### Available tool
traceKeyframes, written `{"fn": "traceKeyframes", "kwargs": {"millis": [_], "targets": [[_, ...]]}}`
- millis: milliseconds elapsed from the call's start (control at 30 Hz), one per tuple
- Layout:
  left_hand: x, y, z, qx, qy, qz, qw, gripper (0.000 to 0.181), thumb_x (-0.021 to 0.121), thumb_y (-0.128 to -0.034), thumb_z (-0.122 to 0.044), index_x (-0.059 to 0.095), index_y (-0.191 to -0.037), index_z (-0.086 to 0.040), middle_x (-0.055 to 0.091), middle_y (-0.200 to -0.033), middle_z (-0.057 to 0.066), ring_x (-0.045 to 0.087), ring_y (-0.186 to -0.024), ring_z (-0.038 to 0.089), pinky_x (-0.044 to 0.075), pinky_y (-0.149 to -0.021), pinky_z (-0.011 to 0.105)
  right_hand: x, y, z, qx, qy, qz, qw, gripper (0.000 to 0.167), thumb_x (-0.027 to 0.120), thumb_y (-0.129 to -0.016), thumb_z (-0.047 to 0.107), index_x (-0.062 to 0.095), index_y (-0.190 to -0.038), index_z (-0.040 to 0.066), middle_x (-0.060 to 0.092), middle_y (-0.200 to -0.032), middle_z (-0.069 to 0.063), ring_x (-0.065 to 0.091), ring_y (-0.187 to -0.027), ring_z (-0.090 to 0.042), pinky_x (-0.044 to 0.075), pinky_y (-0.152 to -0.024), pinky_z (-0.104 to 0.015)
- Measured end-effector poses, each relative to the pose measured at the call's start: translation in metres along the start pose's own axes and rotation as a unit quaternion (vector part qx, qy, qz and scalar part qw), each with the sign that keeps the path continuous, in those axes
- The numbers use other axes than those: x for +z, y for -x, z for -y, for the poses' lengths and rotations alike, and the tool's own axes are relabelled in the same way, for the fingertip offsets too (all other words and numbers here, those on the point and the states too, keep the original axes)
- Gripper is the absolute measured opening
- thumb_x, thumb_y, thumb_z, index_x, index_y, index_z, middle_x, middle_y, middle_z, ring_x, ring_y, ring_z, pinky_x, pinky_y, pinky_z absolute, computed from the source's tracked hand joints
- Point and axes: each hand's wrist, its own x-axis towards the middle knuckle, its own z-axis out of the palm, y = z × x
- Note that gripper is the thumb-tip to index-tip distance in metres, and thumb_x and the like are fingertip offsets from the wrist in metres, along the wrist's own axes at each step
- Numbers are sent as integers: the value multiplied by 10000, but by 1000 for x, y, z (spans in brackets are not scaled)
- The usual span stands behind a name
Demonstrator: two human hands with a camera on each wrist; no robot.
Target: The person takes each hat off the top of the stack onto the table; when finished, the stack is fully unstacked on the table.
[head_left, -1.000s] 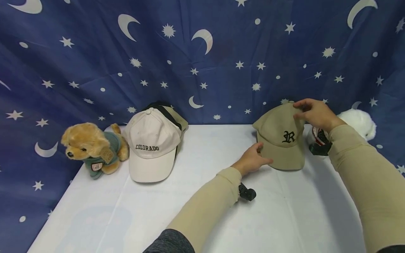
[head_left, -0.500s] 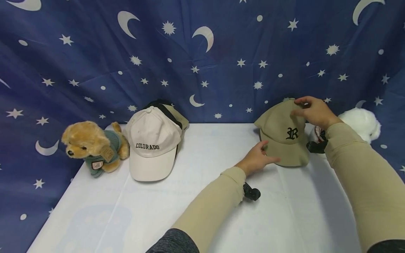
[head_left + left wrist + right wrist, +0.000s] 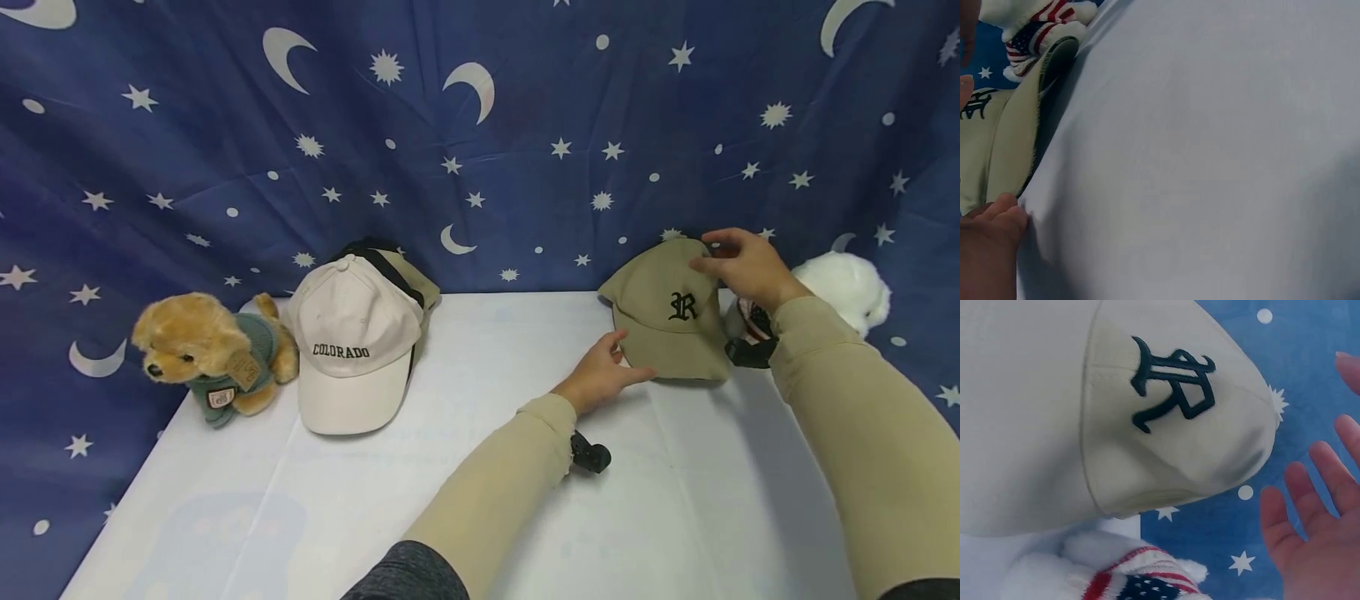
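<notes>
A khaki cap (image 3: 660,304) with a dark letter R on its front leans near the backdrop, brim toward me. My left hand (image 3: 600,379) is at the brim's left corner, its thumb and fingers spread apart; in the left wrist view this hand (image 3: 994,240) appears to touch the brim's edge. Beside the crown's upper right is my right hand (image 3: 750,265). In the right wrist view, the right hand (image 3: 1322,519) has its fingers spread, with a gap to the cap (image 3: 1166,412). The brim (image 3: 1016,134) stands tilted up off the tabletop in the left wrist view.
A white plush toy (image 3: 843,292) in a stars-and-stripes garment sits behind my right arm. A cream COLORADO cap (image 3: 352,333), other caps behind it and a golden plush dog (image 3: 217,350) are left on the white tabletop (image 3: 480,367). A blue starry backdrop (image 3: 525,208) hangs behind.
The khaki cap's brim has risen at its front edge. My left thumb has moved slightly right along the brim's lower edge. The right hand stays by the crown.
</notes>
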Motion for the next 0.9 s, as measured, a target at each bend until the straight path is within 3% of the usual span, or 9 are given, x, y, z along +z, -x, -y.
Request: {"fn": "traceKeyframes", "kwargs": {"millis": [167,300,567,800,900], "targets": [[-15,7,-1,5,-211,15,9998,797,805,-862,-280,390,-1535,-180,374,-1567,62,451,-1364,172,405,-1065,299,6,9,2,-67,74,73,9999,756,610,-989,419,312,-1532,-14,303,-1504,-341,324,-1347,-509,338,-1023,-648],[-31,18,-5,171,-382,5,9991,803,792,-871,-299,373,-1547,-187,370,-1566,45,447,-1366,187,428,-1045,325,19,20,3,-218,-22,95,9997,717,615,-993,384,335,-1524,-9,299,-1527,-319,317,-1366,-493,342,-1025,-647],[-77,48,-12,519,-554,-117,9970,812,775,-878,-347,352,-1559,-215,350,-1576,9,408,-1386,183,421,-1055,359,49,45,16,-620,-229,164,9977,674,646,-981,360,388,-1502,18,368,-1491,-273,353,-1358,-447,373,-989,-638],[-118,77,-8,754,-745,-193,9942,831,767,-887,-328,320,-1571,-179,324,-1592,49,373,-1416,215,374,-1103,432,78,58,28,-1366,-491,-84,9894,538,658,-974,179,468,-1420,-53,469,-1408,-270,455,-1270,-440,407,-952,-535],[-136,89,-6,885,-762,-281,9928,831,768,-887,-299,316,-1570,-155,325,-1587,74,358,-1425,237,330,-1129,480,91,61,34,-1494,-592,-33,9870,527,661,-968,155,471,-1412,-58,481,-1400,-259,470,-1255,-433,410,-961,-528]]}}
